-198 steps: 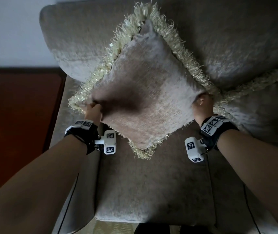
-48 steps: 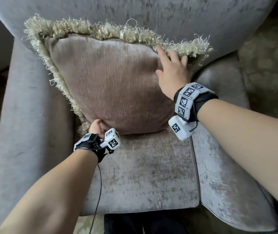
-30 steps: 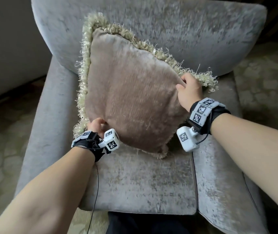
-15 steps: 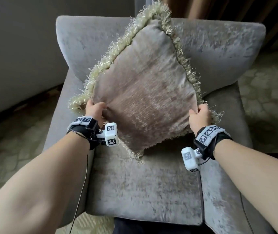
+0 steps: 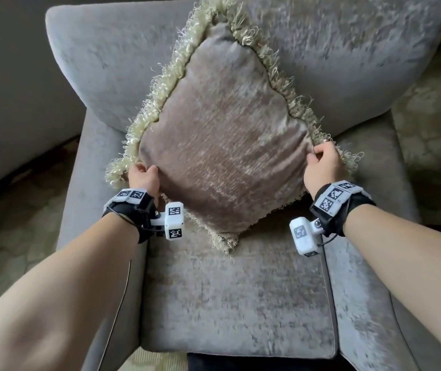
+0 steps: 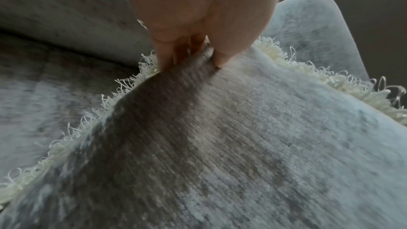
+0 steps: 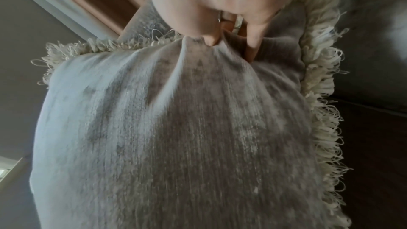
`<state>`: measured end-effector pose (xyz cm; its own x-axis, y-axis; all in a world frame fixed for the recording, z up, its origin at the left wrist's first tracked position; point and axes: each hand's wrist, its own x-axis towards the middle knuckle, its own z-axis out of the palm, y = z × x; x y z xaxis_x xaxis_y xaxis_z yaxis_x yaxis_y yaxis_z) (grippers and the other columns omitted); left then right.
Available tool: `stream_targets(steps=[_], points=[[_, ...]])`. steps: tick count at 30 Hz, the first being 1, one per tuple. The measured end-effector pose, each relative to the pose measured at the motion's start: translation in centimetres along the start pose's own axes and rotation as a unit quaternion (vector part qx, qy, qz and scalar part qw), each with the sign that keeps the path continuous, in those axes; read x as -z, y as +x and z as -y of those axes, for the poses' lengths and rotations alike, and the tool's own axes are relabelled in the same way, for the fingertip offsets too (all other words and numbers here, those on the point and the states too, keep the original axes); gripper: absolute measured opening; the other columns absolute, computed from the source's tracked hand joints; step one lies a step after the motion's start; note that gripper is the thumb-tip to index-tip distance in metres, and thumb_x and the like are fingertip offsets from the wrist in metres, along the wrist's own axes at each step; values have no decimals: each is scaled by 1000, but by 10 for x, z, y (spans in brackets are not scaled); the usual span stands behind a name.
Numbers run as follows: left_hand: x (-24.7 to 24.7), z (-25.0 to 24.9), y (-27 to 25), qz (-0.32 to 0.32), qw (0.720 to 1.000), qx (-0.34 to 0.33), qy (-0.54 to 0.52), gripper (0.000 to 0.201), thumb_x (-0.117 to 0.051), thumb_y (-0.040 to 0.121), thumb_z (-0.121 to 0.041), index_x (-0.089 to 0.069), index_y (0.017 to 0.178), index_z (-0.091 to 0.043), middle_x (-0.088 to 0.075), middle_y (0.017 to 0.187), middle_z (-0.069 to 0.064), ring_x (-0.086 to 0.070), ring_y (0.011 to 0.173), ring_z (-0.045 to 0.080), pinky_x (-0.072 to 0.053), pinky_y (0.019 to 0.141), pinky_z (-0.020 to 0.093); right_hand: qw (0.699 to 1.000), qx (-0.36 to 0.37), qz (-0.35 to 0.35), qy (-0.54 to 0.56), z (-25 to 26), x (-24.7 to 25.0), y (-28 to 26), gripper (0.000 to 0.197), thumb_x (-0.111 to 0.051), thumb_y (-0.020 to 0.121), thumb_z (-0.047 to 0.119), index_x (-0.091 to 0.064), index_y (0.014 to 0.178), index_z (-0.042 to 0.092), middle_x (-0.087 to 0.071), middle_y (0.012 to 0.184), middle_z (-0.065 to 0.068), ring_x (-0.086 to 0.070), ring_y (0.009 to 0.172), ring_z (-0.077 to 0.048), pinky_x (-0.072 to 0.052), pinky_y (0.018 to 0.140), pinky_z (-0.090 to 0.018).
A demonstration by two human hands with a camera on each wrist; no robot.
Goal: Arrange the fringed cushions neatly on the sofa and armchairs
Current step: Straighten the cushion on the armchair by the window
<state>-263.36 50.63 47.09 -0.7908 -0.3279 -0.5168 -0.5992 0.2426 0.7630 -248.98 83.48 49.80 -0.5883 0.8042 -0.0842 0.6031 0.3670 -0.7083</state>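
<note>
Grey armchair [image 5: 240,303]: fringed cushion [image 5: 227,145] now lowered, bottom corner on the seat, standing diamond-wise. Left hand [image 5: 144,176] and right hand [image 5: 322,167] pinch opposite corners; placement looks nearly complete.

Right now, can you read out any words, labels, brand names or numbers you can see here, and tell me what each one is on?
No readable text in any view.
The wrist bands and the wrist camera blocks carry only black-and-white square marker patterns, not letters or digits.
The cushion and armchair show no label or tag.

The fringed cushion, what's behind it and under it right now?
Behind the fringed cushion is the armchair backrest; under its bottom corner, the seat. The parts directly behind it are covered.
</note>
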Motion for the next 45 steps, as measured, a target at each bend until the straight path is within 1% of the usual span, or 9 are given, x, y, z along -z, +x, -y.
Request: stream_targets(steps=[10, 13, 16, 19, 23, 29, 32, 37, 45], points=[[-5, 10, 21, -59, 997, -5, 46, 10, -66, 77, -22, -59, 84, -18, -68, 88, 8, -69, 84, 29, -58, 83, 43, 995, -92, 28, -14, -19, -7, 25, 24, -56, 93, 8, -60, 115, 1, -62, 112, -15, -54, 89, -24, -26, 63, -18], [-1, 17, 26, -69, 997, 18, 42, 11, -67, 71, -25, -56, 74, -24, -70, 91, 14, -69, 72, 30, -61, 71, 48, 994, -99, 36, -22, -29, -9, 30, 23, -59, 91, 10, -62, 113, 4, -67, 112, -17, -61, 93, -28, -31, 69, -22], [-4, 16, 15, -73, 996, 15, 49, 16, -65, 82, -19, -52, 75, -23, -67, 91, 16, -59, 56, 24, -56, 59, 37, 994, -101, 28, -27, -31, -10, 28, 23, -60, 90, 11, -63, 112, 5, -67, 107, -14, -60, 91, -28, -32, 70, -21], [-7, 17, 11, -72, 995, 3, 66, 12, -61, 84, -23, -51, 91, -18, -63, 91, 11, -66, 76, 29, -59, 77, 44, 995, -94, 18, -10, -24, -9, 20, 23, -61, 89, 9, -63, 111, 4, -59, 97, -8, -55, 88, -23, -28, 65, -15], [-13, 11, -5, -144, 987, -22, 72, 23, -54, 75, -21, -41, 95, -19, -60, 97, 8, -62, 88, 33, -50, 91, 40, 1000, -12, -16, -21, -17, -9, 10, 13, -61, 81, 12, -58, 93, 16, -58, 104, -7, -55, 95, -28, -36, 78, -28], [-27, 11, -21, -103, 981, -106, 122, 30, -54, 81, -40, -66, 102, -23, -62, 113, 11, -59, 105, 27, -44, 101, 35, 986, 34, 159, 30, -5, -21, -1, 6, -57, 85, 22, -53, 90, 20, -50, 74, 6, -48, 69, -15, -45, 68, -34], [-30, 14, -19, -62, 984, -125, 115, 35, -52, 76, -52, -62, 100, -29, -62, 115, 10, -59, 108, 30, -44, 103, 43, 980, 20, 196, 30, -9, -22, 1, 25, -58, 82, 24, -51, 106, 23, -50, 89, 6, -49, 79, -16, -47, 83, -41], [-29, 21, -28, 10, 985, -141, 94, 55, -55, 88, -33, -47, 134, -3, -55, 131, 15, -52, 123, 27, -38, 109, 35, 978, 8, 206, -19, -14, -14, -3, 42, -59, 83, 27, -47, 123, 26, -49, 126, -8, -52, 102, -25, -43, 88, -36], [-27, 18, -44, 54, 961, -84, 257, 69, -41, 93, -43, -18, 155, -22, -6, 164, 14, -18, 148, 35, -13, 120, 41, 967, -19, 251, -38, -4, 3, -12, 55, -56, 90, 30, -39, 142, 24, -44, 142, -5, -51, 103, -23, -38, 84, -33]])
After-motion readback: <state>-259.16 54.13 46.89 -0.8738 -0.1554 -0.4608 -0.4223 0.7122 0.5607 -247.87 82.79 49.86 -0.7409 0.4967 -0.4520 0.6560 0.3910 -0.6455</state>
